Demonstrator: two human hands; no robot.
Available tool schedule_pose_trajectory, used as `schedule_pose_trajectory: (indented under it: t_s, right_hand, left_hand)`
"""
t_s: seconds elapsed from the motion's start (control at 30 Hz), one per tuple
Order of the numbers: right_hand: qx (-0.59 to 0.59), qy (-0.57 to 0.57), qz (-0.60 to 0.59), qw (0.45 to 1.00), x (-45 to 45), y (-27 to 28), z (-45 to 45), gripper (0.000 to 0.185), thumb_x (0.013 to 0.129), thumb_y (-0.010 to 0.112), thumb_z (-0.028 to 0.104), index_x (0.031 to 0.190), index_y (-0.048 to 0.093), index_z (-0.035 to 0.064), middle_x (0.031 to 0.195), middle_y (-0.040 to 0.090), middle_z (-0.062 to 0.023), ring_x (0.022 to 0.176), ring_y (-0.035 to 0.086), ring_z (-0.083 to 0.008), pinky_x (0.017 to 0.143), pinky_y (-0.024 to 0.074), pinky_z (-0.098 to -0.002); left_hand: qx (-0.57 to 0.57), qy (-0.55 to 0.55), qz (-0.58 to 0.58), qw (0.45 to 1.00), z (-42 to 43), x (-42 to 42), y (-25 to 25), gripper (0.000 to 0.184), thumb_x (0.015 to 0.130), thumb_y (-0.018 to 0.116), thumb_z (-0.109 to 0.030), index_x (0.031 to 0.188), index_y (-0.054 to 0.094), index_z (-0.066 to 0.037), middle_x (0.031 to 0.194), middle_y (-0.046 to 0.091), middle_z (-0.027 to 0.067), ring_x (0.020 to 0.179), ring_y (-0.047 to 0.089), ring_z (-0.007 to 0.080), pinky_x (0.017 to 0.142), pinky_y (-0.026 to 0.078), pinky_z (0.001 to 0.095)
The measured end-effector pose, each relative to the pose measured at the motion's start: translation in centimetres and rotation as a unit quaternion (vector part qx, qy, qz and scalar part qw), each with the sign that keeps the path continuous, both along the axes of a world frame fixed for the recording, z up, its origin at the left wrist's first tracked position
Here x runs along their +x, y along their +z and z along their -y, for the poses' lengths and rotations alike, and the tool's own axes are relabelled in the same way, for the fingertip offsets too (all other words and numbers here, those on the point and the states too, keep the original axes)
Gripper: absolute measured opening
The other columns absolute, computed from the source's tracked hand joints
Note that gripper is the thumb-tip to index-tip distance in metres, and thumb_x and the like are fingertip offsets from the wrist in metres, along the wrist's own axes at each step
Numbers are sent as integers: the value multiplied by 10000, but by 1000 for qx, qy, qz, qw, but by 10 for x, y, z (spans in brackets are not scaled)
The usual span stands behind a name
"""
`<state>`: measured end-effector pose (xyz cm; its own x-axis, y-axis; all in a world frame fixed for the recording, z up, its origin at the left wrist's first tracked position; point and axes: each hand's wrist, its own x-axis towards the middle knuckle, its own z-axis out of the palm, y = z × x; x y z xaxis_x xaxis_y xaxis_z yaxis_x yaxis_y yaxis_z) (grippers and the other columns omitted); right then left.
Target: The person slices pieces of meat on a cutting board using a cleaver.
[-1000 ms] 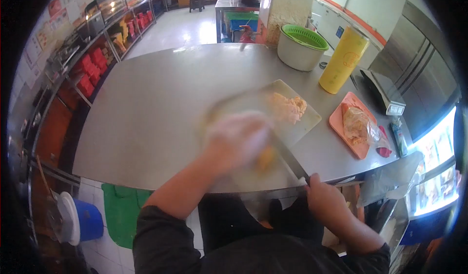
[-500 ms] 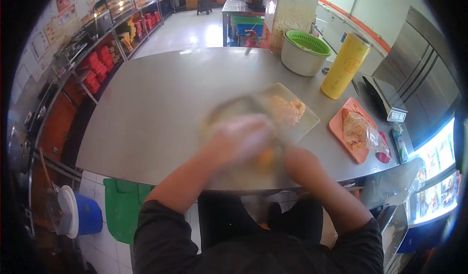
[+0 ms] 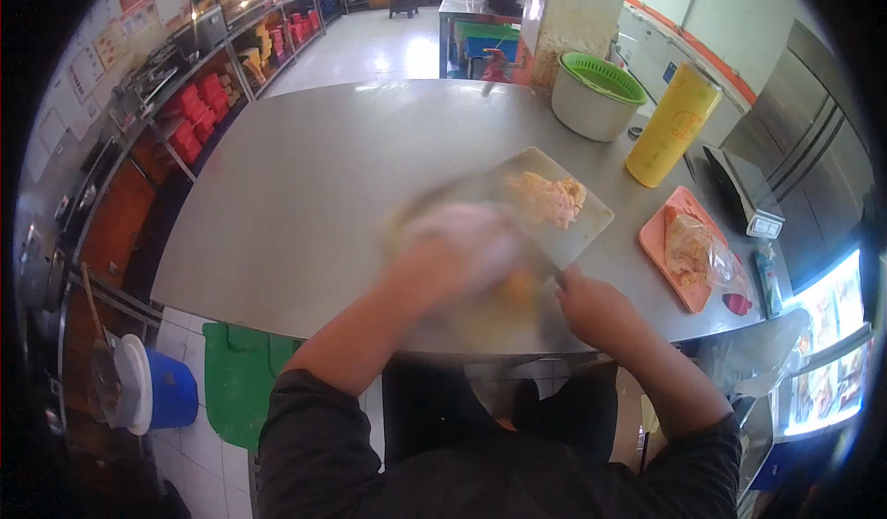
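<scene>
My right hand (image 3: 584, 305) is closed round the handle of a knife (image 3: 552, 269). The blade runs up and left toward my other hand and is partly hidden. My left hand (image 3: 467, 242), seemingly in a clear plastic glove, lies over the near left part of a pale cutting board (image 3: 587, 232). Motion smears its fingers, so what they touch does not show. A pile of chopped pinkish-yellow food, perhaps meat, (image 3: 554, 199) sits on the board's far right part. A blurred orange-yellow patch (image 3: 519, 290) shows between my hands.
To the right, a pink tray (image 3: 654, 232) bears a clear bag of shredded food (image 3: 691, 249). Beyond stand a yellow cylinder (image 3: 673, 126), a white tub with a green basket (image 3: 591, 103) and a scale (image 3: 744, 191). A blue bucket (image 3: 174, 390) is on the floor at left.
The view has shifted slightly, moving the table items to the right. The knife by my right hand shows more clearly. My left hand stays blurred over the board.
</scene>
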<state>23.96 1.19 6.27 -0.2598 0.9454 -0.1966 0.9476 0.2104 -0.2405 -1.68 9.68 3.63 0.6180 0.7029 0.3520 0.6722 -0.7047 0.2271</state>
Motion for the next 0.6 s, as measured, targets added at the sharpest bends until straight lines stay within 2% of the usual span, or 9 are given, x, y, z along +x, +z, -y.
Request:
schedule_pose_trajectory:
  t_s: [0.1, 0.13, 0.2, 0.3, 0.4, 0.5, 0.6]
  right_hand:
    - [-66, -53, 63, 994, 8, 24, 27, 289, 1080, 536, 267, 1153, 484, -8, 943, 722, -298, 932, 706, -505, 825, 541, -606]
    - [-66, -50, 70, 994, 12, 30, 36, 289, 1080, 536, 267, 1153, 484, -8, 943, 722, -298, 932, 706, -505, 825, 541, -606]
    - [-74, -50, 78, 993, 26, 37, 51, 296, 1082, 539, 275, 1156, 478, -4, 920, 709, -317, 913, 699, -517, 818, 536, -612]
    - [-74, -14, 59, 995, 53, 40, 60, 304, 1085, 536, 287, 1161, 473, 0, 886, 700, -325, 884, 694, -525, 812, 532, -619]
    - [-93, -15, 65, 993, 62, 42, 64, 314, 1081, 556, 275, 1164, 463, -13, 884, 702, -312, 864, 680, -525, 782, 516, -601]
    - [-60, -24, 61, 996, 51, 32, 62, 318, 1081, 555, 279, 1173, 460, -10, 886, 702, -314, 872, 680, -526, 782, 518, -602]
    - [-46, -48, 74, 995, 28, 22, 43, 314, 1081, 555, 281, 1170, 465, -6, 884, 702, -314, 880, 682, -526, 781, 520, -604]
  left_hand:
    - [-67, 63, -70, 993, 1, 6, 13, 251, 940, 674, -252, 1068, 782, -66, 1014, 781, 180, 943, 767, 363, 821, 605, 483]
    - [-138, 69, -64, 986, 0, 6, 21, 245, 937, 681, -252, 1059, 787, -68, 1015, 780, 183, 943, 766, 362, 818, 605, 478]
    - [-209, 78, -48, 974, -5, 6, 17, 238, 935, 687, -252, 1049, 792, -71, 1016, 778, 187, 943, 765, 362, 814, 606, 473]
    - [-177, 102, -9, 979, -8, 1, 3, 262, 954, 668, -305, 1021, 802, -91, 1011, 780, 175, 935, 762, 358, 826, 600, 468]
    - [-137, 46, 1, 990, -6, -4, 2, 324, 978, 623, -367, 1002, 806, -101, 1005, 782, 161, 938, 757, 357, 845, 591, 468]
    - [-96, 45, -8, 994, -12, -1, -18, 363, 992, 579, -388, 1013, 803, -103, 1003, 783, 153, 946, 752, 352, 862, 584, 467]
    - [-149, 8, -54, 987, -16, -2, -9, 343, 978, 604, -393, 1059, 799, -122, 1023, 780, 152, 979, 746, 354, 882, 578, 467]
